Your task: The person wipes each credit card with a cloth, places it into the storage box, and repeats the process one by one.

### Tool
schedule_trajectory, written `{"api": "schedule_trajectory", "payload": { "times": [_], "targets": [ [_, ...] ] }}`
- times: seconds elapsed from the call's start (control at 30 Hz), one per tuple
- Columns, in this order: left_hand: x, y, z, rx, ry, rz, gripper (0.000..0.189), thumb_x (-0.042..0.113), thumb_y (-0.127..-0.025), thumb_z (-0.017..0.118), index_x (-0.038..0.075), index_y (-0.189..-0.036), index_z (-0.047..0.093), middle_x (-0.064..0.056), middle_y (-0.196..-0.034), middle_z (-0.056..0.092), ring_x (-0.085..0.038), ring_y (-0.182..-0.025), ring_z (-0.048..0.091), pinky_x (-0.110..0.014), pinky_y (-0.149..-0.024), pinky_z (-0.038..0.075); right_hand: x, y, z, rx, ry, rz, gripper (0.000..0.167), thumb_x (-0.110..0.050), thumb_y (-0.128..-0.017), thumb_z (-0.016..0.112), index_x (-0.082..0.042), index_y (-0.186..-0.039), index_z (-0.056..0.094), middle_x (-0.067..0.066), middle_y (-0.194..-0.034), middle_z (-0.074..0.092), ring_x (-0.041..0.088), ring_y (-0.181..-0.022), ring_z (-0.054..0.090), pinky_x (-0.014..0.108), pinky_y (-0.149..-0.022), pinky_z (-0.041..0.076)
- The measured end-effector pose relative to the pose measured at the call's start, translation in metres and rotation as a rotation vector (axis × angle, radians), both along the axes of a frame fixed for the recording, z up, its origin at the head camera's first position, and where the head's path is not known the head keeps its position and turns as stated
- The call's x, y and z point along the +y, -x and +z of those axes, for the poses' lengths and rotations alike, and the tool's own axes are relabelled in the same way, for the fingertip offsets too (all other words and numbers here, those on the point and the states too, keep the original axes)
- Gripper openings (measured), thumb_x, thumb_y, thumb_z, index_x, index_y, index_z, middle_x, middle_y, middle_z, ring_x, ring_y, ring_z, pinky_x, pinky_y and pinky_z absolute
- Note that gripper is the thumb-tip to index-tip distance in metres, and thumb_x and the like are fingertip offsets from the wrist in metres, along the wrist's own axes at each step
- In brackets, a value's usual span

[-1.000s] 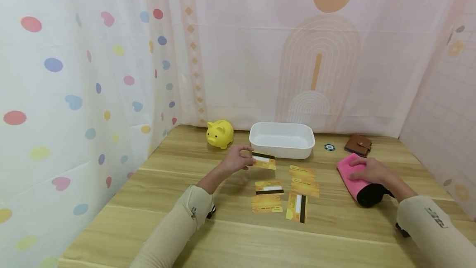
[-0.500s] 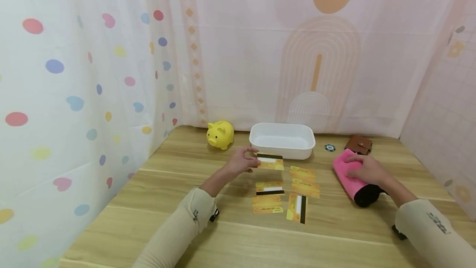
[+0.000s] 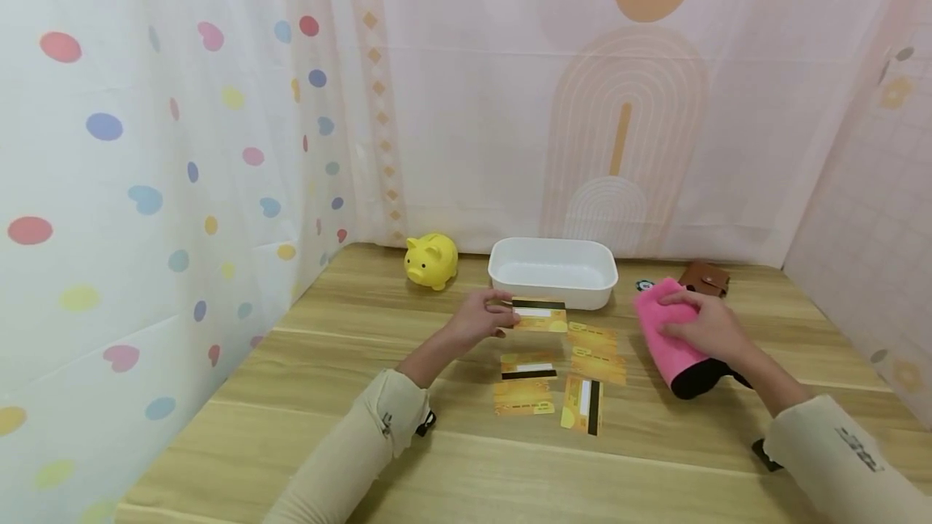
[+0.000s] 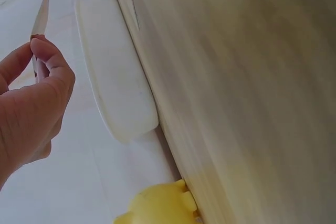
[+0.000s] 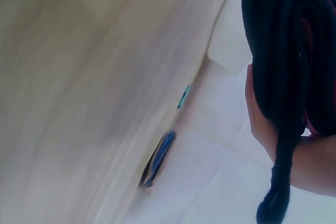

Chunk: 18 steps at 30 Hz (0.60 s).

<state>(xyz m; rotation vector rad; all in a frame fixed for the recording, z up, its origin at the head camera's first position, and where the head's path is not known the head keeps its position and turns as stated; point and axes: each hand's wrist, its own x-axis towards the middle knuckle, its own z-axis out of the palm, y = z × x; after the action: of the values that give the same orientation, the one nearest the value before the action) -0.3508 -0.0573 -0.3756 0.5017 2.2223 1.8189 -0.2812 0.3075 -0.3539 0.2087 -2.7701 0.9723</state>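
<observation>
In the head view my left hand (image 3: 476, 320) pinches a yellow-orange bank card (image 3: 539, 315), black stripe facing me, by its left edge. The left wrist view shows this card (image 4: 41, 17) edge-on between thumb and fingers, raised off the table. My right hand (image 3: 709, 326) grips a rolled pink-and-black cloth (image 3: 662, 338) from above. Its black layered end (image 5: 283, 51) and a dangling black strip fill much of the right wrist view. Below the held card lie several similar cards in two groups, among them a striped card (image 3: 582, 405) turned upright.
At the back of the wooden table (image 3: 349, 459) stands a white tub (image 3: 553, 297). A yellow piggy bank (image 3: 432, 263) is to its left. On its right are a poker chip (image 3: 644, 285) and a brown wallet (image 3: 708, 277), partly behind the cloth. Curtains enclose the table.
My left hand has carried the card rightward, to the front of the white tub. The right hand has brought the cloth left and slightly up, now overlapping the poker chip.
</observation>
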Motion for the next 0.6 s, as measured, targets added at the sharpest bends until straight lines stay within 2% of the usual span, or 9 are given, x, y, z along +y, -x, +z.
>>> {"api": "schedule_trajectory", "payload": {
  "times": [0.3,0.5,0.6],
  "targets": [
    [0.009,-0.008,0.004,0.003,-0.044,0.013,0.039,0.003,-0.092,0.068,-0.002,-0.129,0.055,-0.022,-0.106,0.071,-0.022,-0.087,0.07,-0.042,-0.079,0.058,-0.023,-0.011,0.007,0.011,0.143,0.021,0.05,-0.026,-0.088,0.076,-0.004,-0.13,0.061,0.031,-0.13,0.052,0.021,-0.073,0.057,0.029,-0.059,0.049],
    [0.016,-0.008,0.004,0.015,-0.068,0.029,0.041,0.003,-0.092,0.069,-0.003,-0.13,0.055,-0.022,-0.103,0.072,-0.024,-0.085,0.07,-0.033,-0.07,0.058,-0.036,-0.017,0.009,0.025,0.22,0.037,0.05,-0.033,-0.092,0.073,-0.005,-0.131,0.06,0.022,-0.099,0.059,0.019,-0.058,0.061,0.033,-0.05,0.053],
    [0.018,-0.009,0.003,0.016,-0.084,0.028,0.042,0.004,-0.092,0.07,-0.004,-0.13,0.055,-0.021,-0.103,0.072,-0.026,-0.088,0.071,-0.032,-0.07,0.058,-0.042,-0.018,0.009,0.056,0.237,0.049,0.049,-0.038,-0.093,0.07,-0.005,-0.129,0.062,0.018,-0.087,0.06,0.02,-0.056,0.062,0.035,-0.048,0.054]
  ]
}}
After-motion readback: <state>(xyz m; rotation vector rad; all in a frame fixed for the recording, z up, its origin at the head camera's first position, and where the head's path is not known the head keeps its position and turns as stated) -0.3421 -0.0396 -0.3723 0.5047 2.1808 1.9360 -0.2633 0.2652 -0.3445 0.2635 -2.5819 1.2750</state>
